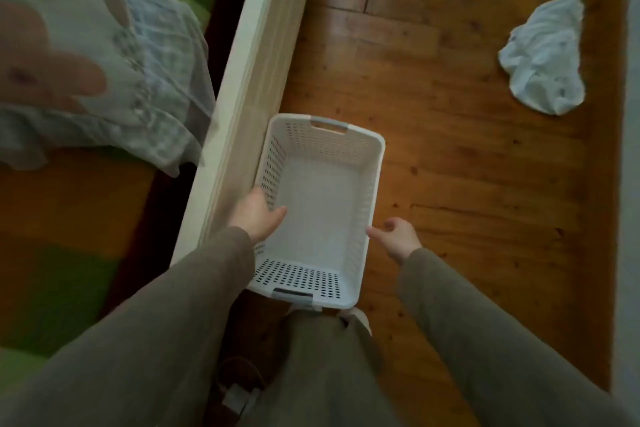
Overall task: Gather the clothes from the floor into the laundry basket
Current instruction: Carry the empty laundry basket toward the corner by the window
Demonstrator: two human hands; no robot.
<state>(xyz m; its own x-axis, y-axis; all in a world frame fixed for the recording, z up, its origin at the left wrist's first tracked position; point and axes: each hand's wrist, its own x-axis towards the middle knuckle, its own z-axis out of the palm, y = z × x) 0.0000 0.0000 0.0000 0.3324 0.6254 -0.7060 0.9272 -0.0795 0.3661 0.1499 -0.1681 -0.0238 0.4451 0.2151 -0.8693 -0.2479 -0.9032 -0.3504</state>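
One white garment (543,59) beyond basket (375,184)

floor (467,166): wood planks | bed frame (249,80): cream, left | light: dim

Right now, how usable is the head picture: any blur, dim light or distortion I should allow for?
Head view: dim and warm-tinted overall; the patterned fabric at upper left is blurred and smeared; the basket, left hand and right hand are fairly sharp; the white garment on the floor is soft but readable; wide-angle bending shows along the bed rail and edges.
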